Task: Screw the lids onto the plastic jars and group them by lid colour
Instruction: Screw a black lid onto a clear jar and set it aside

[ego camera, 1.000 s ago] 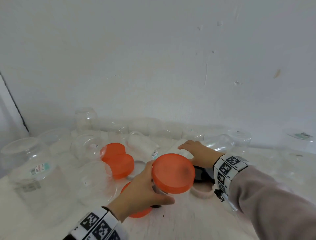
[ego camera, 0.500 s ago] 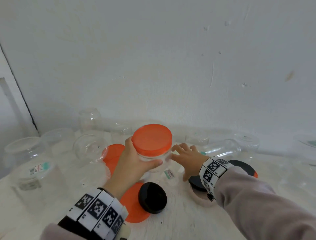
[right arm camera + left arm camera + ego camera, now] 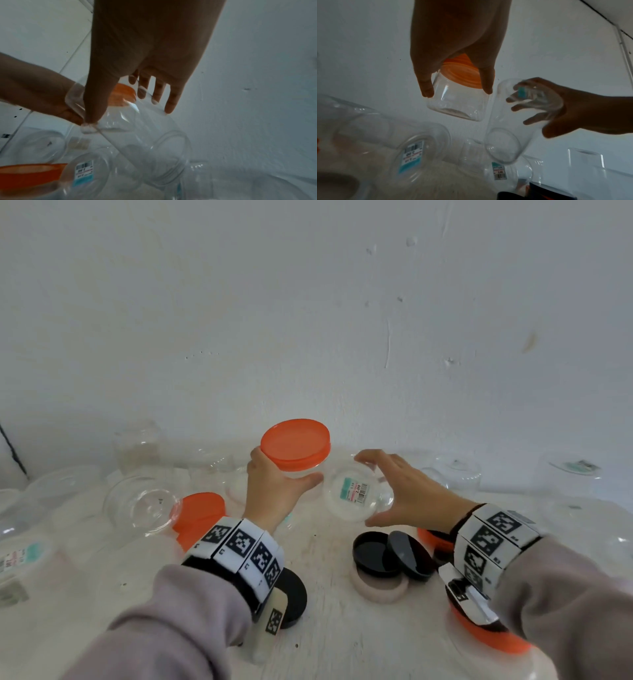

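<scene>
My left hand [image 3: 279,482] grips a clear jar with an orange lid [image 3: 295,444] by its body, upright and lifted near the back wall. In the left wrist view the thumb and fingers clasp that jar [image 3: 457,104] just under the lid. My right hand [image 3: 397,491] holds a lidless clear jar [image 3: 356,491], tilted so its labelled base faces me. In the right wrist view my thumb and fingers wrap its wall [image 3: 145,135], mouth pointing down and away. The two jars are side by side, almost touching.
Two black lids [image 3: 376,553] lean on a pale lid [image 3: 380,587] at centre right. Another black lid [image 3: 291,597] lies under my left wrist. Orange lids [image 3: 198,515] sit at the left, one orange lid [image 3: 489,635] under my right wrist. Several empty jars [image 3: 144,505] line the wall.
My left hand has carried the orange-lidded jar up and toward the back wall. My right hand has left the table and taken hold of the labelled clear jar.
</scene>
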Demonstrator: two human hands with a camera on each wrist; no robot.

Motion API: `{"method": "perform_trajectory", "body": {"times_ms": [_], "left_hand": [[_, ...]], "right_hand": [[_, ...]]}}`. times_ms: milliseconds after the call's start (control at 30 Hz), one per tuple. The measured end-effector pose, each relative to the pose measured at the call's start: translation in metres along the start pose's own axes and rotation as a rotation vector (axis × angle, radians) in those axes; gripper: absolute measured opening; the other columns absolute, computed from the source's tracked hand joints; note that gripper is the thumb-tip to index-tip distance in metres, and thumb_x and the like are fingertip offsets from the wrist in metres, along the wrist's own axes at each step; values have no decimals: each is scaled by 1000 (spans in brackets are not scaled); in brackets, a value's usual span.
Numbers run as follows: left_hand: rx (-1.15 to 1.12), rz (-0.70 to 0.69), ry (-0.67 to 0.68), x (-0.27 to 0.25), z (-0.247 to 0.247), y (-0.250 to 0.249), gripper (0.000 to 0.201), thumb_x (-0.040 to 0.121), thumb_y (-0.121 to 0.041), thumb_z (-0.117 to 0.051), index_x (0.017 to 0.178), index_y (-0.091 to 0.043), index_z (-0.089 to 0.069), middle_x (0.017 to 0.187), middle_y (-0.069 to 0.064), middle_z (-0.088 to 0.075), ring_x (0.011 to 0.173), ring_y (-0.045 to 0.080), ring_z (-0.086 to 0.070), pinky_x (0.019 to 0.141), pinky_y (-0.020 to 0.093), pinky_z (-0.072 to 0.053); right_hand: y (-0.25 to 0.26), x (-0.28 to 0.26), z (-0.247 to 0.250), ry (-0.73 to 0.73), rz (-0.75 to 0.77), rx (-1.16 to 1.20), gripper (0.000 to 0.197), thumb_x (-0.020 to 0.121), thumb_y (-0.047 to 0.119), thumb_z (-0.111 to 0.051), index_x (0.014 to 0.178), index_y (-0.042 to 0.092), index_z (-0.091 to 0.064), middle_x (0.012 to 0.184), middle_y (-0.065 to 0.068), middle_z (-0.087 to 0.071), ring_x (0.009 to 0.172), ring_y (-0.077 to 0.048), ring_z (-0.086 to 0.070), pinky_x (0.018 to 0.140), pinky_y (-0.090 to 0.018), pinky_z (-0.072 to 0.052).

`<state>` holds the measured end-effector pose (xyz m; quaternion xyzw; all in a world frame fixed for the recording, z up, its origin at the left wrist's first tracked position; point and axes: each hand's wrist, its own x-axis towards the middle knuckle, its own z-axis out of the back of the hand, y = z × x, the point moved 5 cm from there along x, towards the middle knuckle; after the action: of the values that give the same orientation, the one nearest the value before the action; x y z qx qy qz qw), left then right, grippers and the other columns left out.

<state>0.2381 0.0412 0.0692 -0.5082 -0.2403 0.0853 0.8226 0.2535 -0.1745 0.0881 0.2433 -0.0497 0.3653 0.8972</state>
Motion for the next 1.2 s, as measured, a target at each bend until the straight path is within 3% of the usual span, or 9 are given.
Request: {"method": "perform_trajectory", "body": {"times_ms": [67, 167, 333, 500, 600, 800, 933, 1100, 1200], "left_hand": [[7, 18, 24, 3, -14, -2, 100, 59, -30, -91, 133, -6, -29, 133, 11, -43, 121, 26, -46, 92, 34, -44], [60, 27, 78, 4, -36, -4, 101, 60, -28, -91, 136, -3, -28, 135, 14, -42, 120, 27, -47, 92, 33, -44], [175, 68, 192, 6, -63, -7, 114, 67, -26, -87, 147, -6, -9, 138, 19, -36, 122, 33, -45, 99, 40, -43], [339, 133, 328, 3, -81, -3, 110, 73, -31, -83, 146, -4, -5, 139, 21, -34, 126, 37, -43, 103, 48, -41], [418, 164, 379, 1, -87, 2, 111, 74, -30, -81, 147, -5, -2, 140, 21, -32, 128, 38, -41, 105, 46, -38], [568, 169, 413, 0, -94, 9, 114, 74, -33, -81, 150, -11, 2, 141, 21, -28, 127, 40, -42, 104, 44, -39], [666, 159, 399, 0, -100, 10, 114, 75, -31, -81, 150, -13, 2, 141, 20, -24, 125, 39, -42, 101, 42, -39], [654, 116, 384, 4, -97, 10, 96, 77, -15, -77, 148, -7, -12, 144, 23, -23, 128, 38, -39, 104, 41, -38], [747, 65, 377, 3, -95, 6, 91, 80, -21, -75, 146, -5, -15, 144, 21, -24, 129, 36, -36, 103, 39, -39]], "right_hand": [[-5, -9, 13, -77, -17, 73, 93, 66, 32, -86, 135, 45, -24, 121, 40, -31, 112, 10, -33, 88, -6, -33], [-14, -20, 30, -198, -40, 137, 97, 64, 32, -87, 131, 54, -21, 122, 35, -32, 114, 10, -39, 88, -13, -39], [-28, -34, 48, -354, -120, 177, 95, 59, 33, -86, 130, 48, -24, 117, 24, -36, 111, 15, -40, 80, -9, -39], [-37, -46, 57, -473, -220, 177, 91, 59, 28, -87, 126, 40, -27, 125, 12, -43, 111, -7, -47, 81, -18, -39], [-39, -49, 58, -497, -272, 175, 93, 60, 25, -87, 133, 33, -29, 125, 11, -41, 112, -11, -46, 80, -19, -41], [-35, -53, 59, -510, -302, 126, 98, 62, 22, -87, 137, 39, -26, 118, 4, -32, 97, -4, -46, 69, -8, -38], [-32, -57, 59, -540, -346, 84, 96, 60, 25, -87, 136, 32, -28, 117, 5, -34, 107, -18, -39, 87, -28, -41], [-32, -63, 58, -560, -423, 94, 97, 61, 21, -86, 138, 26, -28, 120, 5, -33, 113, -19, -35, 87, -27, -34], [-31, -69, 57, -535, -464, 133, 98, 64, 18, -84, 140, 34, -24, 119, 4, -26, 114, -22, -37, 89, -29, -38]]}}
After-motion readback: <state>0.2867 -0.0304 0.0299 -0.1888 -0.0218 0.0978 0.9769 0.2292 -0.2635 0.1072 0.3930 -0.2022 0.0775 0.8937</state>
